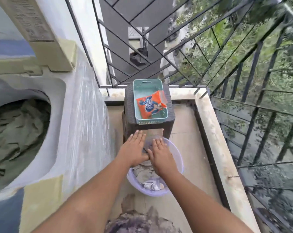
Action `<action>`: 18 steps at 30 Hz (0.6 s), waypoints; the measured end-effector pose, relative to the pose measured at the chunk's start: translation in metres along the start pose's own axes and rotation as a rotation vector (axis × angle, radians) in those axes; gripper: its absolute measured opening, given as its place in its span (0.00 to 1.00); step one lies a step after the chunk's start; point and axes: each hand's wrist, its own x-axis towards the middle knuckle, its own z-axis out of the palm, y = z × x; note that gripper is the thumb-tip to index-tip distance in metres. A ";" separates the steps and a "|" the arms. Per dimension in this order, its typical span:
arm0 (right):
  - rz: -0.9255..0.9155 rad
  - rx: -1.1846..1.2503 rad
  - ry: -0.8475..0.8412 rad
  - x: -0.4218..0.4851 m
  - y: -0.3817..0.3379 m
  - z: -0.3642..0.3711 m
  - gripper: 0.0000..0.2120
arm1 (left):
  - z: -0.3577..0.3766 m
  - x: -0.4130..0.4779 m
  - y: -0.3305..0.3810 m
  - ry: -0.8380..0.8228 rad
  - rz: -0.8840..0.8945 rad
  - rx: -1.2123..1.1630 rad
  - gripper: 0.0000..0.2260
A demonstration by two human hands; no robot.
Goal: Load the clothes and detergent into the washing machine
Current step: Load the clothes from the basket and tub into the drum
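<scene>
Your left grip (134, 148) and right grip (160, 156), both released, hover flat over crumpled clothes (147, 174) in a round lilac plastic basin (159, 192); beyond them, an orange detergent packet (151, 105) lies in a teal basket (142, 91).

Washer (78, 115) at my 9 o'clock, clothes (16, 132) inside it. At 12: stool (129, 105), basket (148, 81) on it, detergent packet (151, 105) inside. Tub (179, 158) holding laundry (147, 175) just before the stool, nearer me.

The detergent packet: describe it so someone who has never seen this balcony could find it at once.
Right of the washing machine stands a dark stool with a teal basket on top. The detergent packet lies inside that basket, the only orange thing there, printed with blue.
</scene>
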 end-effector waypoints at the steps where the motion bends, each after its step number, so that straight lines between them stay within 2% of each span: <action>1: 0.026 -0.001 -0.004 0.002 0.011 0.011 0.32 | 0.010 0.008 0.001 -0.026 -0.004 -0.032 0.38; 5: 0.140 0.056 -0.019 0.013 0.059 0.062 0.27 | 0.056 0.037 0.005 -0.120 -0.025 -0.133 0.38; 7: 0.234 0.106 -0.042 0.018 0.081 0.084 0.28 | 0.083 0.053 0.009 -0.172 -0.069 -0.224 0.38; 11: 0.395 0.254 -0.080 0.027 0.126 0.125 0.28 | 0.145 0.084 0.015 -0.275 -0.323 -0.566 0.39; 14: 0.493 0.279 -0.166 0.039 0.160 0.161 0.36 | 0.195 0.107 0.014 -0.227 -0.522 -0.796 0.39; 18: 0.634 0.397 -0.180 0.064 0.197 0.204 0.47 | 0.250 0.139 0.006 -0.074 -0.752 -1.022 0.29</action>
